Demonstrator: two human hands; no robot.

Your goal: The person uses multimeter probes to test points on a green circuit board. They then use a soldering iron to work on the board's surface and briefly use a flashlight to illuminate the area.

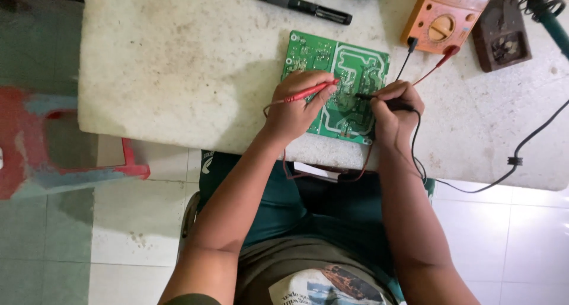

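A green circuit board (347,65) lies solder side up on the white worktable (178,68), near its front edge. My left hand (296,106) rests on the board's left part and grips a red test probe (308,92) whose tip points right onto the board. My right hand (396,106) sits at the board's right edge, closed around a black test probe (373,97) with its tip touching the board's middle. Red and black leads run from the probes to an orange multimeter (441,14) at the far right.
A black pen-shaped tool (302,6) lies behind the board. A brown soldering-iron stand (501,38) and a teal-handled iron (548,14) sit at the right, and a black cable (521,151) crosses the table's right side. A red stool (89,157) stands on the tiled floor at left.
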